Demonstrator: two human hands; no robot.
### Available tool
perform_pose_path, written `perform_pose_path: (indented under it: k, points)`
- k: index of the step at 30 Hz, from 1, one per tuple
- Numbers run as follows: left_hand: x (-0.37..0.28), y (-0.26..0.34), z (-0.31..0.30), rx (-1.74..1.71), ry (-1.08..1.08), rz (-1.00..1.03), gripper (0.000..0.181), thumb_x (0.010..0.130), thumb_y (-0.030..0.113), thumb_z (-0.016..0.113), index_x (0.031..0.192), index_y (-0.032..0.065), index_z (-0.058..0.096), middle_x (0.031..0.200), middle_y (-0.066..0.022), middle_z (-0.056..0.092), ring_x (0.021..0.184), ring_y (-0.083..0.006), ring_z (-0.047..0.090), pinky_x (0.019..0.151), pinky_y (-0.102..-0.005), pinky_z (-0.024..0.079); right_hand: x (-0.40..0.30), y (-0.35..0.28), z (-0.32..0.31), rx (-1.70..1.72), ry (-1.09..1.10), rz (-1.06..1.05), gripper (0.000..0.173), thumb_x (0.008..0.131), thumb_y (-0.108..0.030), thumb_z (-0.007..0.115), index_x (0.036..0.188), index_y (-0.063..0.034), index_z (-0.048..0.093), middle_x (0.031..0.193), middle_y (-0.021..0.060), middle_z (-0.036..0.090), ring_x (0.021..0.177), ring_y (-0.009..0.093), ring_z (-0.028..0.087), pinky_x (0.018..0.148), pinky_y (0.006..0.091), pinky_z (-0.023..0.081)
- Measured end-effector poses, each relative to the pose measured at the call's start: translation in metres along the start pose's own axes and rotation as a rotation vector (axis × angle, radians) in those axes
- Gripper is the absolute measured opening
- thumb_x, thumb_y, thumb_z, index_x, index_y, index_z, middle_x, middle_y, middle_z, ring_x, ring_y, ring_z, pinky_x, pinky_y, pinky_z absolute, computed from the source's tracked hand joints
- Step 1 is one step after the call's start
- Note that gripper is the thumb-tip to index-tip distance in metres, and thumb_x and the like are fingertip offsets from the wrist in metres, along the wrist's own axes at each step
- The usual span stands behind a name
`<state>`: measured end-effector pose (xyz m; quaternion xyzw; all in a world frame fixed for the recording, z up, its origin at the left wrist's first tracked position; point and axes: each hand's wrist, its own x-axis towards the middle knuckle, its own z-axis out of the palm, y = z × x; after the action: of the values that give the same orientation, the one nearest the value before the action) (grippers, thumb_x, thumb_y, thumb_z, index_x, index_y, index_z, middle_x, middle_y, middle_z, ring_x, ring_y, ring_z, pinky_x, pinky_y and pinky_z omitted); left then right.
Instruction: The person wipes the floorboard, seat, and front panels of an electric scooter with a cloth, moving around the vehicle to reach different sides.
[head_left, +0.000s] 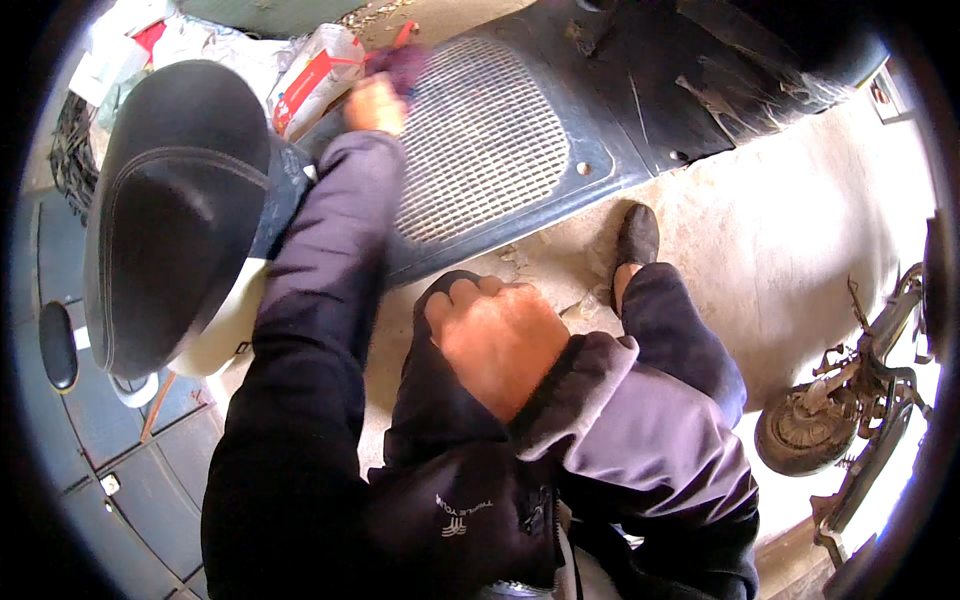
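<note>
My left hand (375, 105) grips a dark purple cloth (397, 69), and both are blurred. The cloth lies at the upper left edge of a scooter's footboard (487, 139), whose raised grid tread is pale with dust. Over my bent knee lies my right hand (499, 341), knuckles up and fingers curled, with the fingertips hidden. Left of my outstretched arm is the scooter's black stitched seat (180, 217).
A red and white box (319, 79) stands beyond my left hand. Dark scooter bodywork (637, 82) has a scuffed, dirty part at upper right. Rusty vehicle parts with a wheel (806, 427) are at right. Blue-grey panels (142, 495) lie at lower left. My shoe (637, 232) is on the concrete floor (757, 202).
</note>
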<state>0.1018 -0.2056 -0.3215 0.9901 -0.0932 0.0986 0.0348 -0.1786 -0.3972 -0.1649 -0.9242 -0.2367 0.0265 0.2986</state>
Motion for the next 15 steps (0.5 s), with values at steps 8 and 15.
perform_pose_path:
  k: [8, 15]
  points:
    - [0.024, 0.087, 0.027, -0.188, 0.103, 0.245, 0.037, 0.070, 0.009, 0.056, 0.106, 0.0048, 0.064, 0.100, -0.0182, 0.063, 0.096, -0.0376, 0.059, 0.084, -0.0445, 0.048, -0.009, 0.007, 0.001, -0.033, -0.025, 0.058, 0.013, 0.071, -0.018, 0.059, 0.077, -0.0065, 0.064, 0.075, 0.0094, 0.062, 0.071, 0.023, 0.061, 0.058, 0.0357, 0.048]
    - [0.015, 0.038, 0.026, -0.124, 0.024, -0.076, 0.051, 0.078, 0.031, 0.060, 0.120, 0.0018, 0.056, 0.114, -0.0280, 0.056, 0.108, -0.0419, 0.053, 0.094, -0.0450, 0.042, -0.003, 0.013, -0.010, 0.148, -0.069, 0.106, 0.015, 0.070, -0.014, 0.059, 0.079, -0.0044, 0.068, 0.076, 0.0120, 0.065, 0.073, 0.026, 0.064, 0.060, 0.0342, 0.050]
